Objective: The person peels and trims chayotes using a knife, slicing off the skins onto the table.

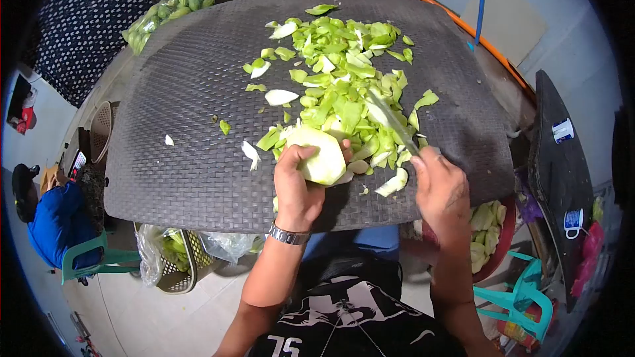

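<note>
My left hand (296,188) is closed around a large, pale-green peeled fruit (317,155) whose exact kind I cannot tell. It is held just above the near part of a dark woven-pattern table (192,92). My right hand (442,188) grips a knife (391,121) by its handle, which the fingers mostly hide. The blade points up and to the left over the peelings, apart from the fruit and slightly blurred. A long heap of green and whitish peelings (337,86) spreads from the fruit toward the far side of the table.
A plastic bag of green produce (175,10) stands beyond the far left edge. Below the near edge are a basket (182,277) and a red basin of pale peeled pieces (488,235). At right, a dark board holds white mugs (573,223). A person in blue (63,225) sits left.
</note>
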`<state>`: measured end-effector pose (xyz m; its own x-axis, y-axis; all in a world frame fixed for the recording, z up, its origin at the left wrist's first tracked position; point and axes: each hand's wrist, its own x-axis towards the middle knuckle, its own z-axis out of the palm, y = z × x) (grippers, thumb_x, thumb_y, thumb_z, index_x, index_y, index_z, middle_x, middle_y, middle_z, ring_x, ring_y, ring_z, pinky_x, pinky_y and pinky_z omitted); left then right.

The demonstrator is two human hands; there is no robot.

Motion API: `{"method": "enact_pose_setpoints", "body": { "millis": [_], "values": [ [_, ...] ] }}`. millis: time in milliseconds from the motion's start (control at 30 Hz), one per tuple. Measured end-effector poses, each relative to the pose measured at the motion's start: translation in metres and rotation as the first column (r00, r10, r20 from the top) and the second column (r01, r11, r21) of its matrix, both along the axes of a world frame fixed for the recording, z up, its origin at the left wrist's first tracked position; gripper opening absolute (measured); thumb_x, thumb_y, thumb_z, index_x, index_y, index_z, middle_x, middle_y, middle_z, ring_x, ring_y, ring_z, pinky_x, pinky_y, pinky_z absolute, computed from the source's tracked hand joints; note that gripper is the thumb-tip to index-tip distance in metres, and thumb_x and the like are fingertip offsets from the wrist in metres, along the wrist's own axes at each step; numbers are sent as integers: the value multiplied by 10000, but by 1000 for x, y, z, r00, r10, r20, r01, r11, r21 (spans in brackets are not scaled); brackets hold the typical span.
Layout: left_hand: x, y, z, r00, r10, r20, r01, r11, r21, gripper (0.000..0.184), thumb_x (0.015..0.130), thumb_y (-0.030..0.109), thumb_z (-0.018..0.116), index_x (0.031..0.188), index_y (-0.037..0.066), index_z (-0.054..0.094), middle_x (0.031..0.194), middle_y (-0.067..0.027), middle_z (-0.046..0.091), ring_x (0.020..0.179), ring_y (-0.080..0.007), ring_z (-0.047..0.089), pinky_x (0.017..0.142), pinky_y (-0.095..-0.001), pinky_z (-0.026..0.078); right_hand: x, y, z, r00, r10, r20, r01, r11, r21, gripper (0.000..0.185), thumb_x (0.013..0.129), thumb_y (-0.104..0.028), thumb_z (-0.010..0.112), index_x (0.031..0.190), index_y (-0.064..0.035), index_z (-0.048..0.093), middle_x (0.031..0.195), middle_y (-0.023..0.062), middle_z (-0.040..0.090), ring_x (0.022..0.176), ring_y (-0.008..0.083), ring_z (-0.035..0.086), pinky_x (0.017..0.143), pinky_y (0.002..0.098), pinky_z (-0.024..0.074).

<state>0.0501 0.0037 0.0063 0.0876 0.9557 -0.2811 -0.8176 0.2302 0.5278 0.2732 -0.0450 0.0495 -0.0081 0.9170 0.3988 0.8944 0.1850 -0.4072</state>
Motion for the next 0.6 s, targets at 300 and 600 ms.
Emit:
{"method": "enact_pose_setpoints", "body": {
  "millis": [300,600],
  "values": [
    [24,-24,-5,965,42,-257,-21,996,85,328,931,114,629,1244,15,611,1062,-70,698,964,-184,693,853,-324,567,-20,-28,-3,392,-195,-899,-381,855,-352,252,955,-181,791,1075,8,675,718,17,652,500,69,538,454,241,413],
    [-8,-66,-7,748,14,-664,289,893,344,266,1017,141,673,1242,0,664,1169,-51,688,943,-100,581,888,-267,475,51,-62,-42,335,-241,-911,117,970,-214,253,987,-285,680,1083,-54,651,910,72,703,574,130,590,482,253,469]
  ]
}}
